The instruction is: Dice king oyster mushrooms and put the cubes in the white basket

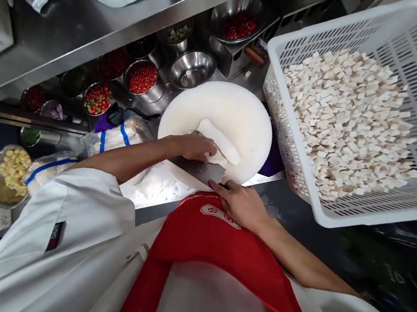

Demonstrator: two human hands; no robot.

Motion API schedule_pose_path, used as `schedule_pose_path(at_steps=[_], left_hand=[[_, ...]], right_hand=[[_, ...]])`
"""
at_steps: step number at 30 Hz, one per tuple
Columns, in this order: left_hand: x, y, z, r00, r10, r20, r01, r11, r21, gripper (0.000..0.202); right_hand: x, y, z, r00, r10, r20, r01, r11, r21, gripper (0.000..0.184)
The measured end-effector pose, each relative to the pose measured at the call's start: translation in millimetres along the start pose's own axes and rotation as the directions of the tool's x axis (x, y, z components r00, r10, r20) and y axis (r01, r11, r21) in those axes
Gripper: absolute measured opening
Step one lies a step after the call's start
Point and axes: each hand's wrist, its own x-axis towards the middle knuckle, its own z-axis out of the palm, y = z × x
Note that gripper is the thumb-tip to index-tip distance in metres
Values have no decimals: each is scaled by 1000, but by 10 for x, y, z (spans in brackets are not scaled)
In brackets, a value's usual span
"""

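A round white chopping board (189, 97) lies in front of me. On it rests a long, thick white food slab (220, 142), set at a slant. My left hand (197, 147) is on the board's near left part, its fingers curled down on another white piece (218, 159) beside that slab; the hand partly hides it. My right hand (242, 203) grips a cleaver by its handle. The broad cleaver blade (199, 169) lies along the board's near edge, just in front of my left hand.
A large white perforated basket (318, 210) holding many white cubes stands right of the board. Behind are an empty steel bowl (192, 69) and pots of chopped red chillies (141, 78). Bagged white food (116, 136) lies left. A steel shelf (126, 27) overhangs the back.
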Motion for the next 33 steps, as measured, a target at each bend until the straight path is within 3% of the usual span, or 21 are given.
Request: schedule_pose_path(at_steps=[5, 8, 12, 16, 17, 19, 20, 22, 23, 24, 25, 27, 30, 33], left_hand=[[170, -194, -79, 989, 43, 141, -46, 999, 23, 12], [386, -309, -179, 996, 36, 76, -38, 999, 28, 22], [716, -456, -145, 998, -61, 24, 58, 992, 114, 41], [780, -505, -177, 989, -90, 116, 77, 991, 112, 19], [718, -492, -238, 995, -84, 62, 76, 990, 118, 12], [481, -432, -387, 975, -114, -193, 142, 981, 135, 12], [311, -384, -443, 920, -152, -360, 211, 969, 130, 17], [-86, -262, -433, 744, -235, -626, 360, 930, 78, 25], [-286, -192, -341, 657, -268, -704, 419, 907, 46, 28], [-467, -120, -187, 601, -283, -747, 449, 893, 23, 30], [-616, -48, 24, 577, -285, -765, 457, 889, 14, 30], [-791, 84, 547, 600, -287, -746, 440, 898, 8, 29], [-805, 224, 1274, 655, -289, -698, 389, 921, -17, 34], [-745, 272, 1611, 680, -270, -681, 321, 945, -53, 57]], right_hand=[[-294, 96, -117, 995, -104, 0, 103, 983, 151, 62], [-391, 191, -150, 990, -132, 52, 115, 961, 253, 59], [-297, 309, -74, 985, -158, 67, 122, 919, 374, 60], [-89, 412, 110, 988, -156, 11, 131, 861, 491, 61], [-43, 437, 154, 991, -135, -6, 119, 852, 510, 60], [31, 487, 218, 996, -78, -47, 91, 835, 543, 56], [59, 514, 235, 996, -53, -69, 83, 825, 559, 54], [100, 573, 239, 995, -1, -102, 60, 809, 584, 51], [117, 604, 229, 994, 27, -107, 42, 806, 591, 50], [134, 632, 212, 993, 56, -106, 18, 807, 590, 49], [151, 657, 190, 992, 85, -97, -12, 814, 581, 48], [188, 682, 141, 990, 127, -62, -75, 843, 533, 47], [233, 634, 71, 988, 151, 4, -140, 905, 401, 40], [214, 494, 33, 989, 147, 20, -147, 952, 267, 34]])
